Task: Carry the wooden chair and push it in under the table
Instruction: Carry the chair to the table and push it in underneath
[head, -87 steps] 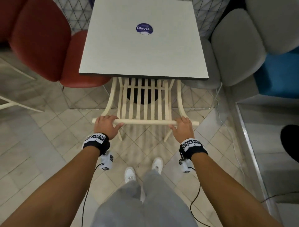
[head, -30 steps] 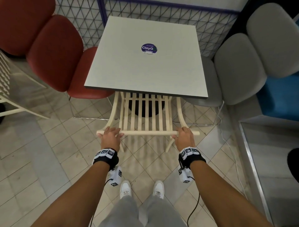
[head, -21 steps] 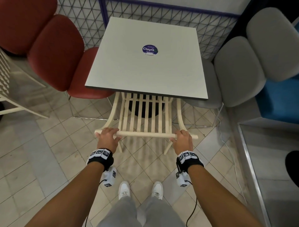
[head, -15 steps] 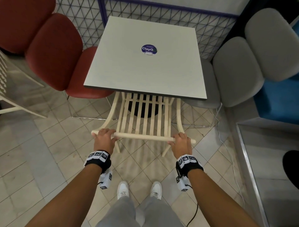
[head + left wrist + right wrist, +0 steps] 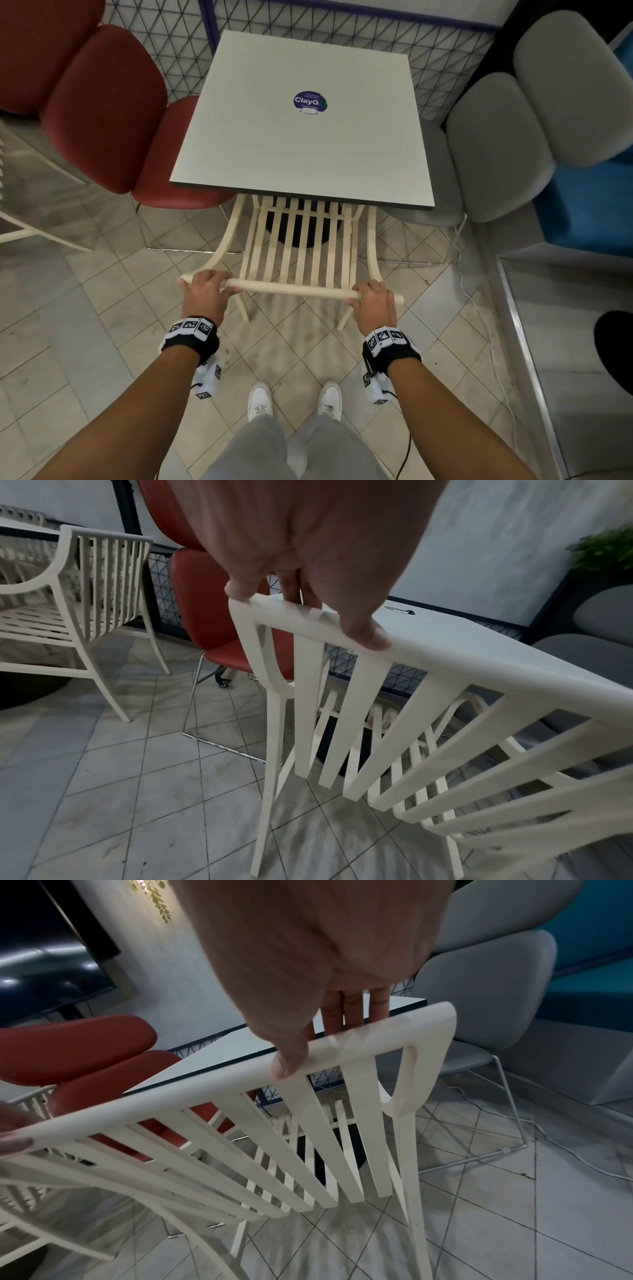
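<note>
Cream slatted wooden chair (image 5: 301,246) sits at the near edge of the square grey table (image 5: 301,113), seat end tucked under the tabletop, backrest toward you. It faces away from you into the table; front-to-back axis runs from your feet toward the table's black pedestal base (image 5: 301,228). Top rail (image 5: 291,287) lies crosswise, left to right, slightly lower at your right end. Two rear legs show on the tiled floor (image 5: 102,308); can't tell if they touch it.

Your left hand (image 5: 205,294) grips the rail near its left end: in the left wrist view the thumb (image 5: 363,631) presses the near face and the other fingers curl over the far side, close together. Your right hand (image 5: 371,303) grips near the right end: thumb (image 5: 291,1061) on the near face, fingers (image 5: 356,1010) side by side over the top, tips hidden behind the rail. Both hands are on the rail only, clear of the slats.

Round purple "ClayG" sticker (image 5: 310,101) is on the tabletop, past centre. Red padded chair (image 5: 102,113) stands left of the table, seat partly under its left edge. Grey padded chair (image 5: 496,144) stands right, blue upholstery (image 5: 589,205) beside it. A second cream slatted chair (image 5: 68,593) is off to your left. Black wire mesh panel (image 5: 342,31) backs the table. White cable (image 5: 479,308) trails across the floor at right. Your white shoes (image 5: 294,399) stand just behind the chair.
</note>
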`<action>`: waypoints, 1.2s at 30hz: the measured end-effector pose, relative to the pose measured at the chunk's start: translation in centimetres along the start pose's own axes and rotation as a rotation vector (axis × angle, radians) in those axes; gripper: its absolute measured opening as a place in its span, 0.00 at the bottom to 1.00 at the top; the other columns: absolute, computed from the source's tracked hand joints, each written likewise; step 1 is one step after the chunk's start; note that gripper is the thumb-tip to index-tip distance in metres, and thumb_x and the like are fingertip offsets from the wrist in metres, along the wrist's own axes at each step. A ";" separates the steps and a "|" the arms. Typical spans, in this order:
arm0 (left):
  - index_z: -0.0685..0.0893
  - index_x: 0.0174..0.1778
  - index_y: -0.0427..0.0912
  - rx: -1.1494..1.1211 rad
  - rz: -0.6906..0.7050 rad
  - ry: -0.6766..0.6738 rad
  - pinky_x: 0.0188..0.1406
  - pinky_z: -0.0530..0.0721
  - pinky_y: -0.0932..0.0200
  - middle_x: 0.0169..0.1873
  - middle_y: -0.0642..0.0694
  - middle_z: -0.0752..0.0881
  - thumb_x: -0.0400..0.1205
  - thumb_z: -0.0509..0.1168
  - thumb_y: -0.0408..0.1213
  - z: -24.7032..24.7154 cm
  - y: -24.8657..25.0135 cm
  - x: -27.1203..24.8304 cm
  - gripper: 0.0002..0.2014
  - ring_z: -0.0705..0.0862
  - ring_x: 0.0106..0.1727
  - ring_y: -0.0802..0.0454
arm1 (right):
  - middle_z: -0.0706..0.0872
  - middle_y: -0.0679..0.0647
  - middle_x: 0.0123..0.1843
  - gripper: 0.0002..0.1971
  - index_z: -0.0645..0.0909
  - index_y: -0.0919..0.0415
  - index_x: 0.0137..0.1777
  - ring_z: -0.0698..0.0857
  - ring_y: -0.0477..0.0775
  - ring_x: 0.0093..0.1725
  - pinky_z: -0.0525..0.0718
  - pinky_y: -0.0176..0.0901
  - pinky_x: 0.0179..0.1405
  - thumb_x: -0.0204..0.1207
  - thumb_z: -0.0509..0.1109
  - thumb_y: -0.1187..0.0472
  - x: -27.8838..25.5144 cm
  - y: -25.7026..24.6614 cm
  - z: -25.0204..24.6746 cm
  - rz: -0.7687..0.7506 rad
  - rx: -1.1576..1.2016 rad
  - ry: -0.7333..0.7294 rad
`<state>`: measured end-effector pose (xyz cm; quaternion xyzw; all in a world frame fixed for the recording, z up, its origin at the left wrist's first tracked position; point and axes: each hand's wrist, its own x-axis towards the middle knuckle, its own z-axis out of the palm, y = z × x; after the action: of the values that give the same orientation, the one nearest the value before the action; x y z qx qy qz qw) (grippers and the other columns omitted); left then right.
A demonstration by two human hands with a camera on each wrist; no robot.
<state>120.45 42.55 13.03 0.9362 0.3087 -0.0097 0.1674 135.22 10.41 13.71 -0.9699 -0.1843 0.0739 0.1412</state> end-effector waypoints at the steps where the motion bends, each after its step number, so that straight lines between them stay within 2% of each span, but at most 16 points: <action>1: 0.89 0.59 0.49 0.009 -0.003 0.003 0.77 0.62 0.19 0.60 0.44 0.89 0.80 0.71 0.53 0.1 0.0 0.0 0.16 0.83 0.67 0.39 | 0.87 0.56 0.51 0.13 0.87 0.59 0.56 0.82 0.61 0.54 0.79 0.56 0.60 0.75 0.78 0.54 0.0 0.0 0.1 0.005 -0.005 -0.004; 7: 0.90 0.59 0.50 0.018 -0.006 0.025 0.75 0.65 0.19 0.57 0.45 0.89 0.80 0.72 0.53 0.5 0.4 -1.2 0.16 0.84 0.65 0.40 | 0.87 0.56 0.50 0.14 0.86 0.59 0.55 0.82 0.60 0.53 0.81 0.54 0.59 0.76 0.77 0.50 0.0 1.1 0.1 -0.005 -0.026 -0.010; 13: 0.90 0.59 0.50 0.006 -0.014 0.000 0.77 0.62 0.20 0.59 0.45 0.89 0.79 0.72 0.54 0.0 0.7 -1.5 0.16 0.83 0.67 0.40 | 0.87 0.57 0.51 0.12 0.86 0.61 0.55 0.82 0.61 0.53 0.84 0.59 0.59 0.75 0.79 0.60 -0.5 1.3 -0.1 -0.008 -0.017 -0.008; 16: 0.90 0.56 0.50 0.064 0.016 -0.022 0.78 0.63 0.25 0.54 0.45 0.90 0.77 0.72 0.61 -0.4 0.8 -1.2 0.20 0.84 0.63 0.40 | 0.87 0.58 0.52 0.14 0.86 0.62 0.56 0.82 0.62 0.54 0.83 0.60 0.61 0.73 0.80 0.60 -0.6 1.3 0.1 -0.005 0.015 0.014; 19: 0.90 0.54 0.49 0.093 0.093 -0.044 0.77 0.69 0.32 0.50 0.46 0.91 0.75 0.69 0.67 -0.2 1.5 -0.9 0.25 0.87 0.57 0.42 | 0.87 0.56 0.52 0.18 0.86 0.59 0.59 0.82 0.61 0.55 0.80 0.59 0.67 0.72 0.81 0.54 -1.0 0.7 0.4 -0.035 0.036 0.035; 22: 0.90 0.56 0.47 0.000 0.202 -0.081 0.68 0.80 0.40 0.47 0.47 0.91 0.76 0.71 0.63 0.3 3.4 -0.8 0.24 0.85 0.53 0.43 | 0.87 0.55 0.52 0.20 0.86 0.58 0.62 0.82 0.60 0.56 0.80 0.59 0.67 0.71 0.81 0.53 -1.4 -0.3 0.9 -0.083 0.034 0.050; 25: 0.92 0.52 0.46 -0.009 0.175 -0.068 0.59 0.82 0.42 0.43 0.47 0.90 0.76 0.74 0.59 0.5 4.6 -0.8 0.20 0.84 0.49 0.43 | 0.87 0.54 0.50 0.17 0.86 0.57 0.61 0.82 0.59 0.53 0.82 0.57 0.63 0.74 0.79 0.54 -1.1 -0.6 1.1 -0.079 0.021 0.069; 31: 0.93 0.50 0.41 -0.026 0.144 -0.033 0.56 0.83 0.42 0.42 0.43 0.89 0.76 0.75 0.55 1.0 6.0 0.2 0.19 0.84 0.48 0.41 | 0.86 0.53 0.47 0.10 0.86 0.57 0.55 0.81 0.57 0.50 0.81 0.53 0.55 0.77 0.76 0.55 1.1 -0.1 0.9 -0.086 -0.025 0.076; 36: 0.92 0.51 0.44 -0.004 0.125 -0.058 0.58 0.82 0.44 0.43 0.45 0.89 0.78 0.72 0.57 0.8 7.3 1.2 0.19 0.83 0.49 0.43 | 0.86 0.54 0.50 0.10 0.86 0.56 0.59 0.81 0.57 0.54 0.80 0.53 0.61 0.79 0.74 0.57 2.5 0.2 0.2 -0.055 0.019 0.044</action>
<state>125.71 37.51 14.39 0.9527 0.2447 -0.0257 0.1785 137.57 11.26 13.19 -0.9645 -0.2070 0.0502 0.1563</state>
